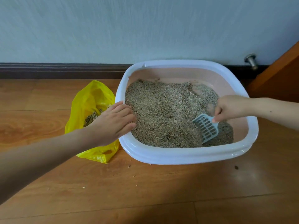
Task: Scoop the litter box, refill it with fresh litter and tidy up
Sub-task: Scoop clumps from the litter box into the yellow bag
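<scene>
A litter box (186, 155) with a white rim and pink inside stands on the wooden floor against the wall. Grey-brown litter (163, 110) fills most of it, with bare pink bottom showing at the back right. My right hand (229, 108) grips the handle of a pale blue slotted scoop (207, 129), whose blade digs into the litter at the front right. My left hand (114, 122) rests on the box's left rim with straight fingers reaching over the litter. A yellow plastic bag (89, 101) lies open left of the box, with scooped litter inside.
Loose grains of litter (129, 166) lie scattered on the floor in front of the bag and box. A dark skirting board (56, 70) runs along the wall. A metal door stop (250, 60) and an orange-brown wooden door (278, 75) are at the back right.
</scene>
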